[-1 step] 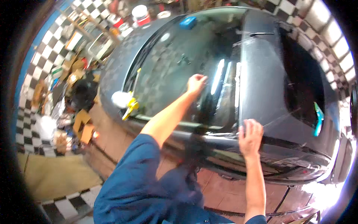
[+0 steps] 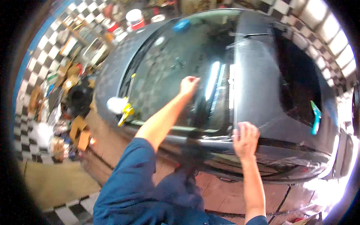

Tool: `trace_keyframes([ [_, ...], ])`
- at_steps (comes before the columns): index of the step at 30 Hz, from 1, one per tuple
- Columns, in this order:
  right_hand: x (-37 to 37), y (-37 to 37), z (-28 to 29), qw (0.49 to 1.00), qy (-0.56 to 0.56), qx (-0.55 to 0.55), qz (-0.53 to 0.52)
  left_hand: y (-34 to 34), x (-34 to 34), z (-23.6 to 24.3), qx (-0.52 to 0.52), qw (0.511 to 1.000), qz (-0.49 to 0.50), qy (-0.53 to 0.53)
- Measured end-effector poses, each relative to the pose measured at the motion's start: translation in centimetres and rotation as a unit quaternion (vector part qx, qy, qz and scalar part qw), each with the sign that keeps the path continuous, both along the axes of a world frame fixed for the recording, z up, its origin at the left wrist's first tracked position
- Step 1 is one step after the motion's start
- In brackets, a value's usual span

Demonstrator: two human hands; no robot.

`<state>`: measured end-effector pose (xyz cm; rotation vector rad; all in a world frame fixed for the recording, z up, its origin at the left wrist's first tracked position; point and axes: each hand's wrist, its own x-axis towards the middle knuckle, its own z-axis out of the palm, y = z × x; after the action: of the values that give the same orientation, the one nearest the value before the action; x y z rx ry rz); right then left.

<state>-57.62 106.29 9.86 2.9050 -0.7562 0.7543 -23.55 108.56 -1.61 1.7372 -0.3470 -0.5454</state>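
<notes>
A dark grey car stretches across the view, its windshield on the left and its roof to the right of that. Over the glass, my left hand is closed with the fingers curled together; whether something thin or small is in them I cannot make out. My right hand rests on the near edge of the roof, fingers stretched out and holding nothing. A white bottle with a yellow trigger head lies at the windshield's near lower corner. A blue block, blurred, sits on the far side of the glass.
A teal hand tool with a blade lies by the rear window. Boxes, buckets and clutter crowd the floor at left and far left. A tan mat lies at lower left, near checkered tiles.
The whole scene has shifted slightly left in the view. Both hands keep nearly the same pose over the car, and nothing has visibly been picked up or let go.
</notes>
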Motion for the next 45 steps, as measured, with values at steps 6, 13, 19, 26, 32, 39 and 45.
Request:
trace_keyframes([
  [6, 0.0, 0.3, -0.4, 1.0, 0.001, 0.0, -0.026, -7.6, 6.9, 5.4, -0.027, 0.997, -0.035, 0.063],
  [13, 0.4, 0.6, -0.1, 0.998, 0.035, 0.01, -0.045, -22.5, 11.7, 6.1, -0.023, 0.991, -0.123, -0.05],
  [19, -0.2, 0.9, -1.1, 0.993, 0.084, 0.049, -0.061, -29.0, 10.2, 9.6, 0.197, 0.919, -0.231, -0.252],
  [26, 0.3, 0.6, -0.4, 0.99, 0.083, 0.086, -0.072, -30.0, 10.1, 10.8, 0.153, 0.93, -0.316, -0.112],
  [32, 0.7, 0.6, -0.1, 0.991, 0.067, 0.092, -0.067, -29.8, 11.6, 11.0, 0.032, 0.918, -0.359, 0.166],
  [39, 0.7, 0.7, 0.1, 0.992, 0.062, 0.091, -0.062, -29.0, 12.0, 10.3, 0.009, 0.901, -0.37, 0.228],
  [45, 0.7, 0.6, 0.1, 0.993, 0.059, 0.072, -0.069, -28.3, 7.5, 10.4, -0.013, 0.922, -0.387, 0.025],
])
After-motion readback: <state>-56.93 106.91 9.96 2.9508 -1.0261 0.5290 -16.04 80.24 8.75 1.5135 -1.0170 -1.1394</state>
